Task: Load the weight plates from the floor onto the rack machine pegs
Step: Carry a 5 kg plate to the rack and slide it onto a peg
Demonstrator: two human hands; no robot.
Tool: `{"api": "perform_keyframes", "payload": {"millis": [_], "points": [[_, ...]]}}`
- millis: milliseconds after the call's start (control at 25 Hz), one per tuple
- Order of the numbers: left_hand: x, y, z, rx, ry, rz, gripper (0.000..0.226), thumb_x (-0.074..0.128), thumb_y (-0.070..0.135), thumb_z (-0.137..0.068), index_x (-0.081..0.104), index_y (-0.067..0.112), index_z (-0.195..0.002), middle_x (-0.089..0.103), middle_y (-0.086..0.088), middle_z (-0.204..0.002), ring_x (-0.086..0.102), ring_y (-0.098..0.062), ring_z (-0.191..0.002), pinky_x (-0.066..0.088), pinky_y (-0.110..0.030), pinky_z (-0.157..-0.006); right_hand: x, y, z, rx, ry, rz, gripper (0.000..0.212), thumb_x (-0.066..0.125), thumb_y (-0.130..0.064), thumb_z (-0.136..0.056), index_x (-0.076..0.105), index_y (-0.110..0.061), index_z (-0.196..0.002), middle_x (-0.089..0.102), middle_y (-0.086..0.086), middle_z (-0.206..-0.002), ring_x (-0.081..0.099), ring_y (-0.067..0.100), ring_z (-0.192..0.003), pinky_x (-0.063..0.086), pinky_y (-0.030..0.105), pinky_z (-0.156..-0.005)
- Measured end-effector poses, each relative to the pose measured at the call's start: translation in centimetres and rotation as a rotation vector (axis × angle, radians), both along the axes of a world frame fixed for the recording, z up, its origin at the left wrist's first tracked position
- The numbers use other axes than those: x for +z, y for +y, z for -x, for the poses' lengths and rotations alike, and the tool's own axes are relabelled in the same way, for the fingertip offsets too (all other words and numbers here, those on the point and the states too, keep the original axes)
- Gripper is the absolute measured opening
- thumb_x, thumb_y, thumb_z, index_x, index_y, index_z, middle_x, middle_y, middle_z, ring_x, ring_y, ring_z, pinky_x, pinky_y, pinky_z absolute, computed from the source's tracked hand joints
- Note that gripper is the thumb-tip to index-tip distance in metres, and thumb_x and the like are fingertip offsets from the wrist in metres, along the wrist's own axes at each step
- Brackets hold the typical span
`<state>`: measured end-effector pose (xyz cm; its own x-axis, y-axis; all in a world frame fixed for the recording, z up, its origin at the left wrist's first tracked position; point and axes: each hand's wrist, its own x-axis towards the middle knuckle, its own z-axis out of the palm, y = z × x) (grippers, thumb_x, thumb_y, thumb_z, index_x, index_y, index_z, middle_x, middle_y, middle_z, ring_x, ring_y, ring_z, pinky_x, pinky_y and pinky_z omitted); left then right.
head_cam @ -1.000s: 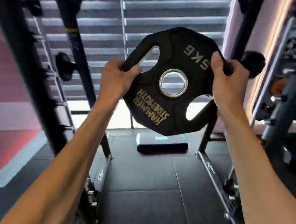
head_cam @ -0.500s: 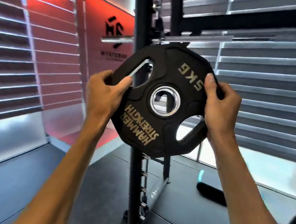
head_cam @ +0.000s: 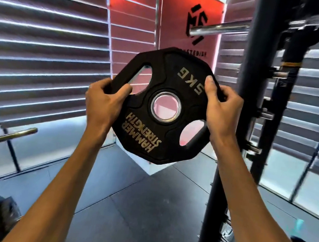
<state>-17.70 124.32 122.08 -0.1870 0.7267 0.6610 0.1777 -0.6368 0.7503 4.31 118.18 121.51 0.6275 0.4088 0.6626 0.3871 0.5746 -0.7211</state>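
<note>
A black 5 kg weight plate point(head_cam: 152, 138) with gold lettering and a steel-ringed centre hole is held upright at chest height in front of me. My left hand point(head_cam: 104, 103) grips its left rim through a handle cut-out. My right hand point(head_cam: 219, 110) grips the right rim, thumb on the face. A chrome peg point(head_cam: 217, 30) sticks out leftward from the black rack upright point(head_cam: 240, 115), above and to the right of the plate. The plate is apart from the peg.
Small steel pins point(head_cam: 265, 114) jut from the rack behind the upright. A brass-coloured bar point(head_cam: 8, 137) pokes in at the left edge. Blinds and a red logo wall stand behind. Dark rubber floor lies below, with dark equipment point(head_cam: 4, 216) at bottom left.
The view has swung left: the rack upright, earlier behind the plate, now stands to its right. The plate sits lower relative to the chrome peg. Both hands keep the same grip.
</note>
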Motion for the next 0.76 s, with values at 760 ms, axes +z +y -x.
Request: {"api": "perform_keyframes", "payload": {"millis": [760], "points": [[-1.7,48.8,-5.6,0.056,-0.028,0.039,0.021,0.068,0.031,-0.079,0.072,0.011,-0.085,0.068,-0.003,-0.071,0.062,-0.014,-0.058,0.052,-0.030,-0.051,0.5,50.3,-6.2,0.104,-0.034,0.055,0.038,0.070,-0.051,-0.085,0.074,-0.012,-0.082,0.074,0.003,-0.077,0.073,0.021,-0.077,0.060,0.049,-0.072]]}}
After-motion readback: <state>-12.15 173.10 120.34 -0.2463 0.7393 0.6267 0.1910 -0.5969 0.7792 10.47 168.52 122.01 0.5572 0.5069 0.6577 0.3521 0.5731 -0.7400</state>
